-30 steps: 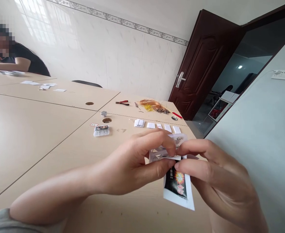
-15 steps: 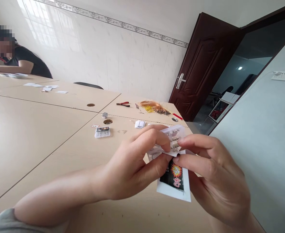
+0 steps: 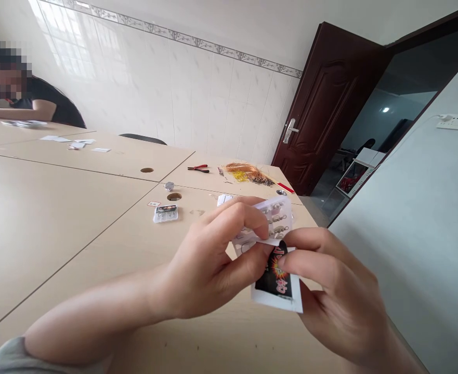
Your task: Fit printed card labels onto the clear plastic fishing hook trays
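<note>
My left hand (image 3: pixel 221 265) is closed around a small clear plastic case (image 3: pixel 280 210), its index finger bent over the case and its thumb at the label's upper edge. Metal pieces that look like fishing swivels sit inside the case. Just below it hangs a black label (image 3: pixel 272 280) with a bright starburst, on white backing paper. My right hand (image 3: pixel 338 285) pinches that label between thumb and finger from the right. The label's top is curled over near both hands' fingertips; how far it is off the backing is hard to see.
Another clear case with a black label (image 3: pixel 165 213) lies on the table, near a round cable hole (image 3: pixel 174 197). Farther back are red-handled pliers (image 3: pixel 198 168) and a heap of copper-coloured and yellow strands (image 3: pixel 248 173). White cards (image 3: pixel 224 199) lie behind my left hand. A person (image 3: pixel 53 101) sits far left.
My right fingers have shifted down off the case's edge onto the label, so more metal pieces show. The label and its backing have moved slightly up and left.
</note>
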`<state>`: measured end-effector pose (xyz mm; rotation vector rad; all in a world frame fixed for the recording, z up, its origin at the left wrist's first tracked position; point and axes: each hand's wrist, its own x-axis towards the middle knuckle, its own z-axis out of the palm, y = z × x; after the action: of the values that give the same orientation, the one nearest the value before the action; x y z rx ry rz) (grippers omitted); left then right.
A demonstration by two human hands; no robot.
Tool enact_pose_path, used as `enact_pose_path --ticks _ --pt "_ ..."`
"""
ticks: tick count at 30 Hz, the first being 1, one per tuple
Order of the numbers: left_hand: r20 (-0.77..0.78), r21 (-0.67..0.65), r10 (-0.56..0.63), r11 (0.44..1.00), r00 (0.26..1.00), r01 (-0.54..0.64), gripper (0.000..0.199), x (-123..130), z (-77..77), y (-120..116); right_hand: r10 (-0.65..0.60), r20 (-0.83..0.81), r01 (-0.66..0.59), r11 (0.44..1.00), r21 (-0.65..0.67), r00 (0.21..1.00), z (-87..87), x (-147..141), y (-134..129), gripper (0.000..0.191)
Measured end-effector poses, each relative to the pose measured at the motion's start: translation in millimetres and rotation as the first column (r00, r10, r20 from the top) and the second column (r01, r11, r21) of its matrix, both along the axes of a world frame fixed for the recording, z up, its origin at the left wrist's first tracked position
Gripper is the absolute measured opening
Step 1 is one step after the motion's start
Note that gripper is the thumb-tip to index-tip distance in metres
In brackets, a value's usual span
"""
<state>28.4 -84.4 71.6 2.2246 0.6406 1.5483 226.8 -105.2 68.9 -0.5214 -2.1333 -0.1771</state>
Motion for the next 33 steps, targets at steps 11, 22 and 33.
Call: enact_pose_path --ticks 11,22,33 --pt "0.156 -0.326 -0.309 0.880 0.938 0.344 0.018 -4.5 0.9 -0.6 0.088 -0.122 -0.105 0.984 -0.143 0.989 13.6 -2.8 -5.8 0.020" --pt "0.084 -0.209 -0.300 0.927 0.950 0.311 0.010 -6.7 -1.1 1.1 0.090 -0.180 -0.121 0.977 -0.173 0.980 9.3 6.8 -8.3 0.028" --pt "0.086 -0.303 -0.230 0.921 0.969 0.245 0.013 -7.5 4.5 -4.3 -0.087 -0.096 0.100 0.985 0.140 0.992 3.3 2.6 -9.2 0.020"
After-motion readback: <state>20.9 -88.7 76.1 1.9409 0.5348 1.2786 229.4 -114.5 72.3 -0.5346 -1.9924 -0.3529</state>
